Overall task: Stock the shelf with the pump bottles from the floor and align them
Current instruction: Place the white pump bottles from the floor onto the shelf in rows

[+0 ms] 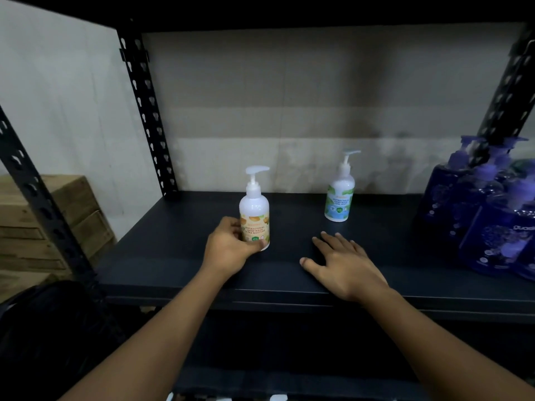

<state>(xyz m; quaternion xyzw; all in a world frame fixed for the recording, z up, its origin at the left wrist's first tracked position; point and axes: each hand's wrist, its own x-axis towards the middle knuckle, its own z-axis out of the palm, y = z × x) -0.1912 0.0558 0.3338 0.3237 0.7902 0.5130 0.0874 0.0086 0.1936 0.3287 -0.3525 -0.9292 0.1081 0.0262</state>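
Upright white orange-labelled pump bottle (pixel 254 209)

Brown cardboard boxes (pixel 43 224), stacked, left of the rack. Pale wall (pixel 289 111) behind. Black bag-like object (pixel 43 314), lower left, unclear.

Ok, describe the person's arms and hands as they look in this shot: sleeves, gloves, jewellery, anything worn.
Both arms are bare for as far as they show; no sleeve is visible on either forearm. The left hand and the right hand wear no gloves, and no ring, watch or bracelet shows at the fingers or wrists. No marks or bandages are visible. The lighting is dim, so very fine details could be missed.
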